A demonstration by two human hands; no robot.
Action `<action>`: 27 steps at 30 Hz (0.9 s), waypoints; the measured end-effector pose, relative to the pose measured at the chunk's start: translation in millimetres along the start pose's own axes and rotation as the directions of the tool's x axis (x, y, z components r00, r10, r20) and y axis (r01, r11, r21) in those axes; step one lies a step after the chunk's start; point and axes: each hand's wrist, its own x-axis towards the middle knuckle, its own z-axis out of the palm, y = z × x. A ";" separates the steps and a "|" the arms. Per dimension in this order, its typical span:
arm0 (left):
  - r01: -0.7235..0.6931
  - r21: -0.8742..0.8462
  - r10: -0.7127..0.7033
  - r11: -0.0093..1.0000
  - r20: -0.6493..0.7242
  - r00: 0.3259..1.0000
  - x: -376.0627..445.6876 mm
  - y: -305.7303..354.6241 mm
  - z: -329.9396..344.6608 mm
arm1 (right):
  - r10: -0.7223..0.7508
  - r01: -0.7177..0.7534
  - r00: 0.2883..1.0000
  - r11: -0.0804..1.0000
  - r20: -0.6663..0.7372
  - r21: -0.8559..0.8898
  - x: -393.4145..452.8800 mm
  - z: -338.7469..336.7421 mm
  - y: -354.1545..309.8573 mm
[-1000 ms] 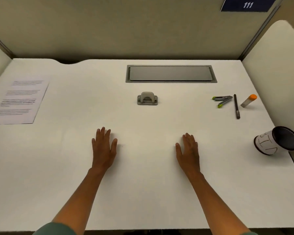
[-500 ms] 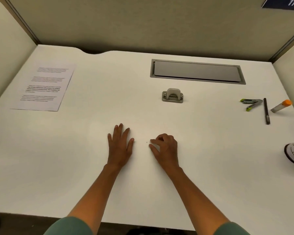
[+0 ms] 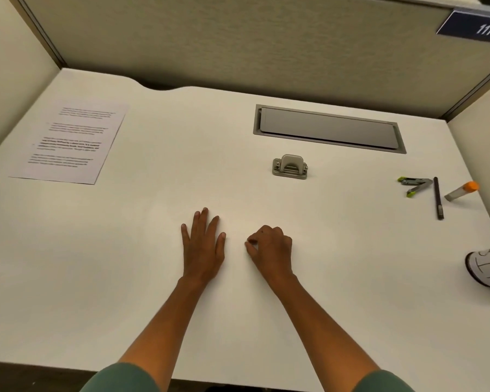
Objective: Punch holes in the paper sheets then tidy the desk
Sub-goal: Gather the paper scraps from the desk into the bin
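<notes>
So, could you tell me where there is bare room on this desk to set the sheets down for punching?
Bare desk lies between the paper sheets and the hole punch, and left of the left hand. It is crowded at the right edge: stapler, pen, glue stick, tipped cup.

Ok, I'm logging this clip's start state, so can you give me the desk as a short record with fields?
paper: printed sheets, flat at far left of the desk
punch: grey hole punch, centre, untouched
left hand: left hand flat on the desk, fingers straight
right hand: right hand curled, holding nothing visible
loose items: stapler, pen, glue stick at right
cup: cup on its side at the right edge
task progress: nothing punched or tidied yet
</notes>
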 end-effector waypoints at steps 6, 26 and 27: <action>0.002 0.006 -0.002 1.000 -0.003 1.000 0.3 0.8 0.3 | -0.025 0.029 0.999 0.992 0.036 -0.122 5.4 -4.7 -13.0; -0.089 -0.127 0.087 0.988 -0.020 0.996 21.6 33.3 -2.5 | 0.382 -0.288 0.923 0.604 0.047 0.743 20.3 -51.1 42.8; -0.108 -0.135 0.106 0.985 -0.022 0.994 25.8 41.7 -2.1 | 0.404 -0.269 0.915 0.593 0.009 0.759 20.5 -58.3 49.4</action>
